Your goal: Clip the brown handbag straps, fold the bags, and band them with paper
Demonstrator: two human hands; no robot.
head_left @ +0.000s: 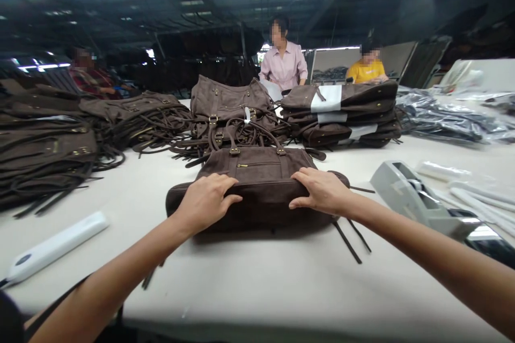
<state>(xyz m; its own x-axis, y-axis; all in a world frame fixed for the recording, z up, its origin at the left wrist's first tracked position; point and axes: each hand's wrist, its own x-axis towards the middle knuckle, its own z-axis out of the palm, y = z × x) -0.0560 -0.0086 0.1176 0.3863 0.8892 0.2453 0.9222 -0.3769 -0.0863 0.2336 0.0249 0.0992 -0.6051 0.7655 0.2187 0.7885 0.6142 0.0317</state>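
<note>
A dark brown handbag (265, 171) lies on the white table in front of me, its bottom turned toward me and its two handles pointing away. A small zip with a brass-coloured pull shows on its upper side. My left hand (207, 198) grips the bag's near edge on the left, fingers on top and thumb on the bottom panel. On the right, my right hand (322, 191) holds the same edge in the same way. Thin dark straps hang out at both sides of the bag.
Piles of similar brown bags (341, 112) stand behind and to the left (44, 155). A grey tape dispenser (414, 193) sits at right, near plastic-wrapped items (450, 118). A white elongated device (60, 246) lies at left. Three people are beyond the table (241, 284).
</note>
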